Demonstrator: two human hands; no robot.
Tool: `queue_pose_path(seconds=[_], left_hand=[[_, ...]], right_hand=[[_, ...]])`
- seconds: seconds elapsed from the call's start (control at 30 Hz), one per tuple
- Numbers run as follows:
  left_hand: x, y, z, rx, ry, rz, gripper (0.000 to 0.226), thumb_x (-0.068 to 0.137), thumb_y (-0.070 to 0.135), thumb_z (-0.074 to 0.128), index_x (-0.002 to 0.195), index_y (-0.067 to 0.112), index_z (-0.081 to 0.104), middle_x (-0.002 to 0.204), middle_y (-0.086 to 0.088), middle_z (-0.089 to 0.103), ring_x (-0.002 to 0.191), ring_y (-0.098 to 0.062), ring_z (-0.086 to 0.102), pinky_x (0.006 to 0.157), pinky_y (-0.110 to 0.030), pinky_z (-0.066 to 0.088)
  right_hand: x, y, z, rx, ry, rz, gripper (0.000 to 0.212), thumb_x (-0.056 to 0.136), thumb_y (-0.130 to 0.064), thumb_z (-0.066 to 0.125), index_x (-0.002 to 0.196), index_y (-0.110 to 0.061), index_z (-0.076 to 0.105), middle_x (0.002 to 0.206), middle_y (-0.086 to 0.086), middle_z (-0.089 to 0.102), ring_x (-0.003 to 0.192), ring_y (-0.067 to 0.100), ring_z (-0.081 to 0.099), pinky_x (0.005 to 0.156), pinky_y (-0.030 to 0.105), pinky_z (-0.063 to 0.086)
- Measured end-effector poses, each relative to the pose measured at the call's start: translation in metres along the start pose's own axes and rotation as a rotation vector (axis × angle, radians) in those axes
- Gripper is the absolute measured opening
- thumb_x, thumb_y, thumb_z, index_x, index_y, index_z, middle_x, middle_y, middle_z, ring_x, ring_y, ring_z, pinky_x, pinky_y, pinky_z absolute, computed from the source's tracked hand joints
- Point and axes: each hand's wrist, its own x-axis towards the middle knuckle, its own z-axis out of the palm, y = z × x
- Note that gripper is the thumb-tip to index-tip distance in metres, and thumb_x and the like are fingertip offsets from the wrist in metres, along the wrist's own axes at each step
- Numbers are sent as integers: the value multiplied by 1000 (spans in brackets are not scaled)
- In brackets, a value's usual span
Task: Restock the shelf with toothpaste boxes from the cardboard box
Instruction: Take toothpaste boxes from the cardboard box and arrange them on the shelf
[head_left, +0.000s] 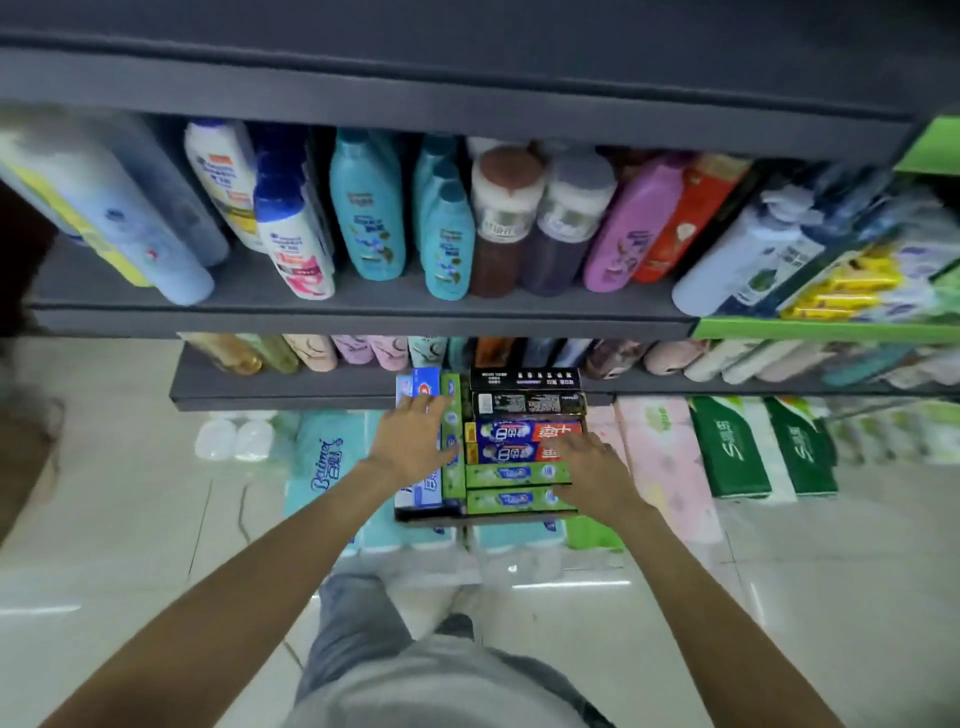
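The toothpaste boxes (511, 457) sit packed in a cardboard box (431, 515) at the centre of the frame, below the lower dark shelf (280, 387) and resting on soft packs of tissue (322, 457). Most lie with their long axis running left to right: black ones at the top, blue-and-red ones in the middle, two green boxes (511, 486) at the bottom. Along the left side a green box (452, 441) and a blue-and-white box (415, 493) run top to bottom instead.

The left hand (413, 441) lies flat over those upright-running boxes, fingers straight and spread, pointing up the frame; it grips nothing that can be seen. The right hand (589, 473) rests over the right ends of the blue-and-red and green boxes, fingers extended leftward and loosely apart; whether the thumb hooks under a box end cannot be told. Each hand is already on its own group, so the nearest pick is likely the green crosswise boxes under the right hand.

The carton's walls are mostly hidden by its contents and the hands. Print is blurred. Bottles (363, 218) fill the upper shelf.
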Motion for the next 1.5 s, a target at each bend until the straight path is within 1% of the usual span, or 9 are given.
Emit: queue_pose_path(seconds=[0.3, 0.53, 0.77, 0.83, 0.9, 1.0, 1.17, 1.3, 1.5], left_hand=[[7, 46, 65, 306, -118, 256, 79, 87, 56, 50, 146, 16, 18, 143, -9, 35, 132, -27, 32, 110, -41, 26], [30, 75, 87, 271, -243, 210, 94, 80, 58, 60, 148, 17, 9, 140, -13, 39, 129, -29, 38, 107, -41, 31], [25, 88, 80, 21, -136, 178, 79, 75, 57, 63, 135, 17, 31, 117, -5, 56, 100, -23, 57, 79, -34, 50], [20, 96, 67, -131, -118, 103, 70, 75, 64, 60, 122, 18, 36, 93, 3, 58, 78, -18, 58, 65, -30, 48], [15, 106, 52, -360, -135, 7, 65, 75, 66, 59, 114, 18, 36, 80, 9, 54, 66, -13, 55, 59, -28, 43], [10, 115, 25, -673, -141, -74, 64, 76, 60, 64, 113, 17, 33, 81, 6, 56, 66, -9, 55, 57, -28, 44], [-8, 115, -15, -871, -90, 35, 77, 64, 44, 75, 120, 20, 28, 103, 4, 60, 91, -14, 63, 83, -40, 53], [-30, 110, -41, -843, 6, 207, 91, 65, 34, 83, 132, 27, 22, 119, 11, 56, 105, -6, 58, 88, -24, 48], [-64, 72, -97, -1158, 169, 75, 58, 74, 57, 67, 121, 34, 42, 110, 23, 60, 99, 8, 58, 95, -24, 45]], right_hand=[[8, 37, 55, 15, -105, -35, 73, 77, -22, 72, 139, -27, 34, 141, 0, 42, 127, 24, 37, 103, 38, 32], [19, 48, 53, -139, -75, -146, 83, 68, -36, 74, 137, -23, 30, 136, 0, 46, 121, 24, 43, 102, 41, 31], [-7, 52, 15, -123, 305, -204, 78, 55, -31, 74, 127, -17, 49, 121, 2, 56, 116, 27, 47, 106, 56, 28], [-24, 52, 3, 66, 553, -33, 63, 65, -23, 67, 125, -18, 49, 125, 3, 53, 121, 25, 41, 109, 56, 22], [-43, 47, -9, 462, 694, 180, 47, 78, -18, 64, 122, -14, 50, 121, 6, 53, 114, 27, 46, 99, 44, 37], [-58, 14, -27, 1142, 496, 233, 41, 87, -11, 64, 122, -22, 47, 111, -4, 56, 101, 18, 59, 80, 20, 47], [-60, -29, -52, 1461, 378, 107, 49, 92, -5, 55, 134, -23, 38, 118, -6, 58, 92, 4, 64, 74, 19, 52], [-62, -45, -76, 1498, 513, 114, 52, 86, 1, 61, 127, -17, 34, 106, -3, 61, 78, -4, 65, 70, 20, 53], [-72, -59, -116, 1889, 284, -33, 44, 89, 5, 47, 124, -22, 48, 107, 11, 65, 91, 26, 61, 82, 42, 48]])
